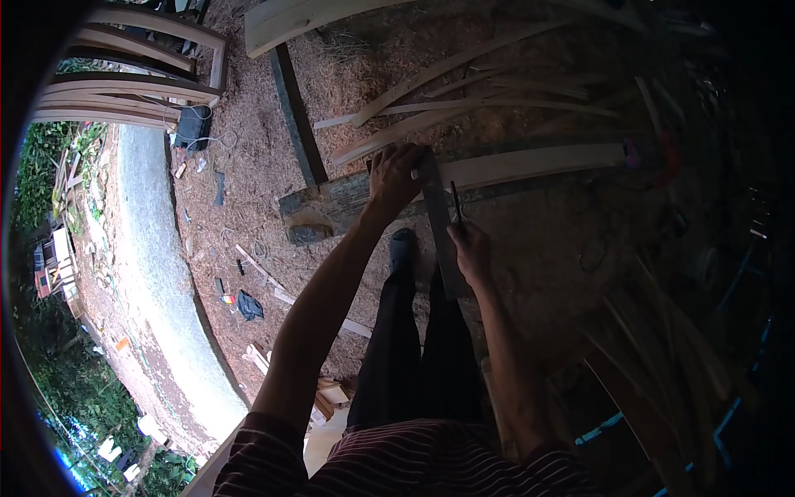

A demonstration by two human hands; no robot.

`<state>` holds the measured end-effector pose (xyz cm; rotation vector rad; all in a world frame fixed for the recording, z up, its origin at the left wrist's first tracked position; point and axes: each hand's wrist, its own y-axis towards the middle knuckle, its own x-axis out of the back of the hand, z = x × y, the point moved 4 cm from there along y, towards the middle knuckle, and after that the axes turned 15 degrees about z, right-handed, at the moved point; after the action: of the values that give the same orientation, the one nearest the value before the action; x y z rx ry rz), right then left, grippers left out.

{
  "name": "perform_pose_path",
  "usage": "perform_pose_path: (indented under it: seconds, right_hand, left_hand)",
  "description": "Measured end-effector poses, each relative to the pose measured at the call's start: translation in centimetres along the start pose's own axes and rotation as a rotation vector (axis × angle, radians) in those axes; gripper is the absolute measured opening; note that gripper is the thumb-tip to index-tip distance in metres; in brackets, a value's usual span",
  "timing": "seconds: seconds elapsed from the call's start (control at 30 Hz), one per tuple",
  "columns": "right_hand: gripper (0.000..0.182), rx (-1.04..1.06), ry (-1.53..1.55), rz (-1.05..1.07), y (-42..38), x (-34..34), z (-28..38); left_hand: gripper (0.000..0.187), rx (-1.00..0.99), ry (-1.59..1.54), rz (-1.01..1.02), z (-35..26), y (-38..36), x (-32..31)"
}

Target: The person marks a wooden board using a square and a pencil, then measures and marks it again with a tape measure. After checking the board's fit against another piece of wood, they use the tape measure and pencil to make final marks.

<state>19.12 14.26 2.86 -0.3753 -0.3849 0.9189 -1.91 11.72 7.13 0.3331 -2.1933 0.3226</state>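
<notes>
A pale plank lies along a rough dark log beam. Across the plank's near end sits a flat carpenter's square, its long blade reaching back toward my legs. My left hand is closed over the square's upper end and the plank's end, fingers bent around it. In my right hand a thin dark pencil-like stick is gripped, pointing up beside the blade. Shadow hides the exact contact between its tip and the plank.
Loose wooden strips lie on shavings beyond the beam. A dark crosspiece meets the beam at left. Wooden frames stand at upper left near a black box. More boards lean in shadow at right.
</notes>
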Motion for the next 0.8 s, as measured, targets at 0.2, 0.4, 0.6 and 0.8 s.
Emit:
perform_pose_path:
  seconds: [0.2,0.4,0.6,0.8]
  right_hand:
    - [0.032,0.01,0.001,-0.015,0.0,0.0,-0.2]
    - [0.031,0.06,0.008,-0.049,0.3,0.3,-0.7]
    - [0.03,0.008,-0.06,-0.009,0.0,0.2,0.3]
    - [0.025,-0.025,0.022,0.014,-0.2,-0.1,0.4]
  left_hand:
    - [0.053,0.01,-0.055,0.006,0.0,-0.1,0.0]
    - [0.062,-0.005,0.054,-0.013,0.0,0.0,0.0]
    - [0.062,-0.021,0.023,0.012,0.1,0.2,0.0]
    - [0.062,-0.036,0.042,-0.002,0.5,0.1,-0.2]
